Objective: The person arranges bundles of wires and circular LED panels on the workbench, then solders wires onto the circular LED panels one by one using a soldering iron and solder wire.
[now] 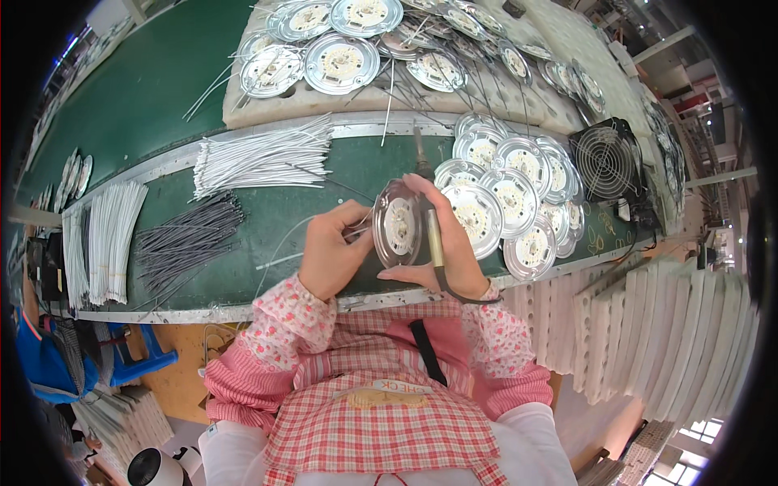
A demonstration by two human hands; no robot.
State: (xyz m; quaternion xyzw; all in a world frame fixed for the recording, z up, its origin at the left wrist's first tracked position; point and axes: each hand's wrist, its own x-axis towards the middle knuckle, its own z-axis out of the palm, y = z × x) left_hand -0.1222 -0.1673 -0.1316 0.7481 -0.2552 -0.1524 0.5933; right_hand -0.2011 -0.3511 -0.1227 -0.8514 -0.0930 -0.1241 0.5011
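Note:
My left hand (331, 249) is closed on thin wires behind a round clear-rimmed LED disc (399, 225), which stands nearly upright, tilted toward me. My right hand (450, 243) grips that disc by its rim, thumb below and fingers over the top, and also has a brass-coloured pen-like tool (435, 239) with a dark cord lying along it. Loose pale wires trail to the left of my left hand. Beside my right hand lies a pile of similar discs (515, 202). A tool with a metal shaft (421, 154) rests just beyond the held disc, partly hidden.
Bundles of white wires (259, 158) and dark wires (182, 239) lie on the green bench (365, 170). A foam tray (267, 113) bears many wired discs at the back. A fan (606, 162) stands right; stacked foam trays (648, 324), a blue stool (138, 356). Another person (40, 348) is far left.

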